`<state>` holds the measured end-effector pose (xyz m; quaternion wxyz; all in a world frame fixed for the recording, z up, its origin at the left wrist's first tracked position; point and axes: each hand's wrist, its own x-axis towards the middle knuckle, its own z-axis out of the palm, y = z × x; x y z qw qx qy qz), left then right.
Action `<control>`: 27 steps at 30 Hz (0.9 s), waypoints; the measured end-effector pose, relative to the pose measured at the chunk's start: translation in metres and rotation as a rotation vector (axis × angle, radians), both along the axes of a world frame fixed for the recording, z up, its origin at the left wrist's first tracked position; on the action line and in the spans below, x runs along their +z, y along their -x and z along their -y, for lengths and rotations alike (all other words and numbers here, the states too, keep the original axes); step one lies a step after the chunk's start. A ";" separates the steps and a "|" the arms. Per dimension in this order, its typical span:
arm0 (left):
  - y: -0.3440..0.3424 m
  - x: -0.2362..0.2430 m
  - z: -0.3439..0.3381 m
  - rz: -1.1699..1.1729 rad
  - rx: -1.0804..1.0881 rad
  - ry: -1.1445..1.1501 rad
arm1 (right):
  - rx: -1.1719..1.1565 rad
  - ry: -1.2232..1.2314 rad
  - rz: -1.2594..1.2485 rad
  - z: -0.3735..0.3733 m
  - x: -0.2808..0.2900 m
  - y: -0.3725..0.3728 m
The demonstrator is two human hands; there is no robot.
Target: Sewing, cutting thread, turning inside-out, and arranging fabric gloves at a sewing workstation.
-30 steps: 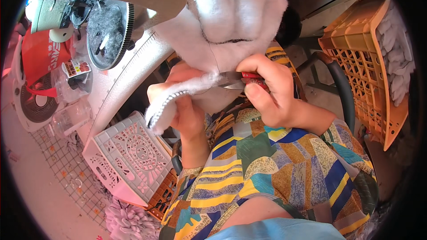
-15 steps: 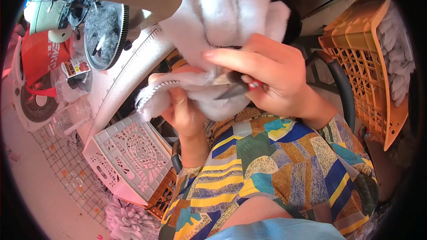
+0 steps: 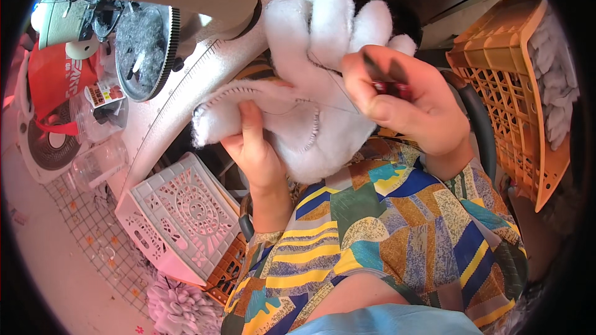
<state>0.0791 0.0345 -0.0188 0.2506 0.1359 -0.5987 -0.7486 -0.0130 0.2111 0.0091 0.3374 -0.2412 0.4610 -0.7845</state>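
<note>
A white fleecy glove (image 3: pixel 341 139) with stuffed-looking fingers lies over my lap, its fingers pointing away from me. Dark stitching follows its thumb and curves across the palm. My left hand (image 3: pixel 257 158) pinches the glove's thumb part, with my own thumb on top. In my right hand (image 3: pixel 428 111), beside the glove's right side, is a pair of small thread snips (image 3: pixel 388 74) with dark blades and a red part. A thin dark thread (image 3: pixel 349 100) stretches between the glove and my right fingers; any needle there is hidden.
At the upper left stands a machine with a lint-covered round plate (image 3: pixel 146 49), on a white table with a ruler scale (image 3: pixel 180 90). A pale plastic basket (image 3: pixel 192 211) is at my left. An orange crate (image 3: pixel 496 93) stands right, with grey-white fluffy pieces (image 3: pixel 552 80) beyond its side.
My right hand has moved up and right, away from the stitching, and the snips now point upward. The glove has shifted and spread, showing more palm and the curved seam.
</note>
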 end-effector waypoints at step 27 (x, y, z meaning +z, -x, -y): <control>0.000 0.005 -0.010 -0.010 0.013 -0.202 | -0.749 -0.435 -1.096 0.026 -0.036 -0.018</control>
